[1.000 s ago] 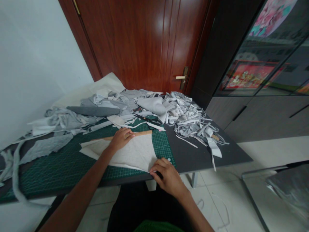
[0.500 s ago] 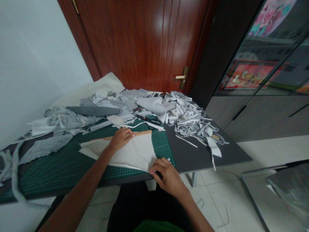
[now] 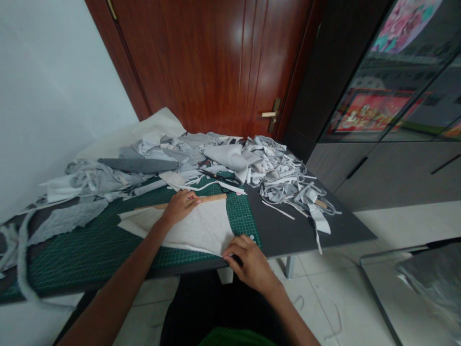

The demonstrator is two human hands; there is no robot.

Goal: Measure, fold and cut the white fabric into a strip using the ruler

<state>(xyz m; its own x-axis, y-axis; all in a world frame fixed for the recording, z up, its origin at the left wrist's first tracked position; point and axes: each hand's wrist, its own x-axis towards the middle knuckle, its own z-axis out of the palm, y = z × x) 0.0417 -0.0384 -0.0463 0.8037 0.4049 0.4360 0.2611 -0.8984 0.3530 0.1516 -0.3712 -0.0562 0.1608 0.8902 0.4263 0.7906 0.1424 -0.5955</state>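
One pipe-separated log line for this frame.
left hand: on wooden strip | right hand: pinching pale cloth at near right corner | green cutting mat: under cloth | black scissors: beyond strip

Dark grey table [image 3: 338, 235], green gridded mat [image 3: 97, 245], heaped pale fabric scraps [image 3: 273, 166]

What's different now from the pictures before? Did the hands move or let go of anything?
Nothing has visibly changed. The left hand is still on the wooden strip, and the right hand is still at the near right corner of the pale cloth. The scissors stayed put too.
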